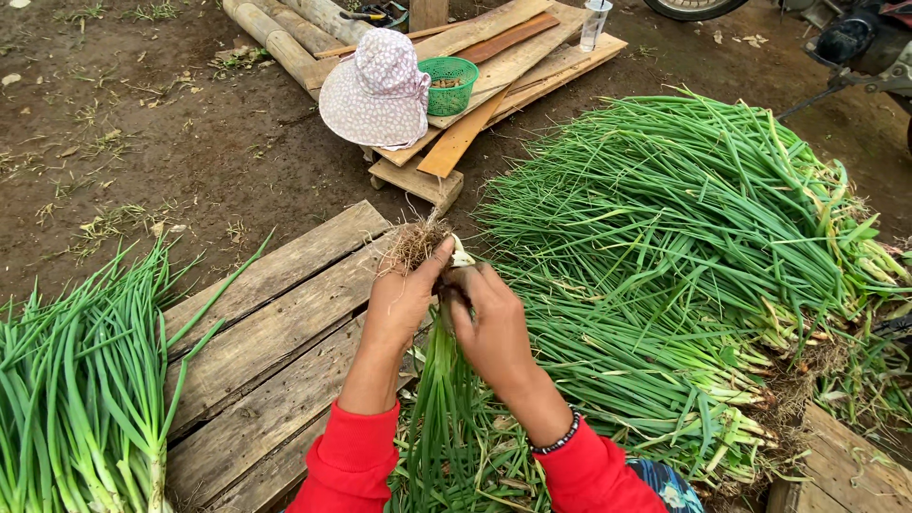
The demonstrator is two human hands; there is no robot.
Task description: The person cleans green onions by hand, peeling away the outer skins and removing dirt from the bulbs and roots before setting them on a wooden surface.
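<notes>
Currently both hands work at the root end of one bunch of green onions [446, 399], held upright over the near edge of the wooden pallet [275, 332], which serves as the reference point below. The left hand [404, 299] is closed around the tangled, soil-caked roots [415, 242], thumb and fingers pinched on the clump. The right hand [492, 328] is wrapped firmly around the white stalk just beneath, with a pale strip of outer skin [462, 255] projecting above its fingers. The step in hand appears to be cleaning: stripping roots and dirty skin from the bulb end. The next move would likely call for a steady hold by the right hand while the left pulls away from it, with force limited so that the stalks do not snap. Right of the pallet lies a large heap of onions [684, 275]; left of it lies a smaller bundle [85, 380]. Beyond the pallet, on stacked planks [503, 66], rest a patterned sun hat [377, 90] and a small green basket [449, 84].
</notes>
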